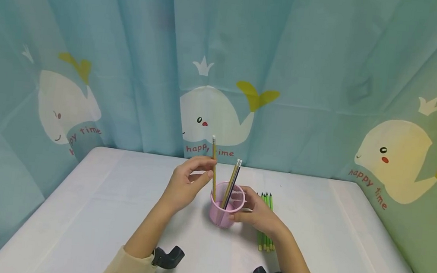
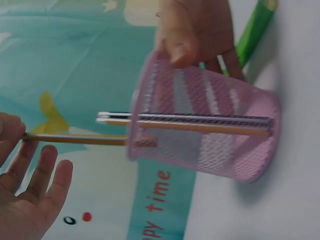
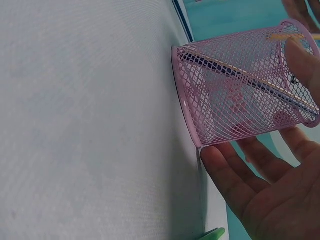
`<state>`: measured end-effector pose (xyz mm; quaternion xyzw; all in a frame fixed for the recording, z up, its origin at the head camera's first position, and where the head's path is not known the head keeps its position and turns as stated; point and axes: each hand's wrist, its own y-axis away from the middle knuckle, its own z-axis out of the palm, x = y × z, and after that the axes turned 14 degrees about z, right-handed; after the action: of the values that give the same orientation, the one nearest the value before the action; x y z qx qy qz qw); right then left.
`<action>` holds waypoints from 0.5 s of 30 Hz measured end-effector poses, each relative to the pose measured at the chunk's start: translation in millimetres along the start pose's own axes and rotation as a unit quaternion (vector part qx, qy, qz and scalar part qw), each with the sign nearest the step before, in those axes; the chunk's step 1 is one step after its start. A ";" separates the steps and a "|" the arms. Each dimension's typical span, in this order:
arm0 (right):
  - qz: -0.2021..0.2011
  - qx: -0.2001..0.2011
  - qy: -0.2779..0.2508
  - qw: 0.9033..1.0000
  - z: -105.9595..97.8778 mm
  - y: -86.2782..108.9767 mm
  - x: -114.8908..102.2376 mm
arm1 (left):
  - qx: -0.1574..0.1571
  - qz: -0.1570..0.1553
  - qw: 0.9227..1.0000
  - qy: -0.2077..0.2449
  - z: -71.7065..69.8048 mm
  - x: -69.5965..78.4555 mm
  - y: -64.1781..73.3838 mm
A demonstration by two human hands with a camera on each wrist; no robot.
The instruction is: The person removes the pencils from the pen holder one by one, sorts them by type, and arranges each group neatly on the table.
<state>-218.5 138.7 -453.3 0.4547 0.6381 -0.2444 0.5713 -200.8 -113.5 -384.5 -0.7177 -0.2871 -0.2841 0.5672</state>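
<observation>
A pink mesh pencil cup stands on the table, and two pencils, one yellow and one dark, lean inside it. My left hand pinches a yellow pencil with a white eraser on top; its lower end dips just inside the cup's rim, as the left wrist view shows. On the cup's right side, my right hand holds the mesh wall between thumb and fingers. In the right wrist view the fingers lie along the cup's side near its base.
Several green pencils lie together on the white table, partly under the right hand and wrist. A blue curtain with printed whales hangs behind the table. Black wrist-worn cameras sit at both cuffs.
</observation>
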 end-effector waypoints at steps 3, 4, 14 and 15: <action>0.000 -0.001 0.001 1.000 0.0 0.4 1.0 | 0.011 0.014 1.000 0.002 -6.0 6.6 -1.0; -0.001 -0.002 0.001 1.000 -0.1 0.4 1.1 | 0.014 0.017 1.000 0.003 -8.0 8.4 -1.4; -0.003 -0.004 0.002 1.000 -0.3 0.4 0.9 | 0.033 0.013 0.999 0.013 -27.7 16.7 -4.6; -0.003 -0.005 0.002 1.000 -0.3 0.6 0.8 | 0.035 0.004 0.999 0.012 -29.7 17.4 -4.6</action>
<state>-218.0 139.4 -453.9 0.4505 0.6418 -0.2423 0.5714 -195.0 -140.1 -363.0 -0.6950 -0.2875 -0.2798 0.5967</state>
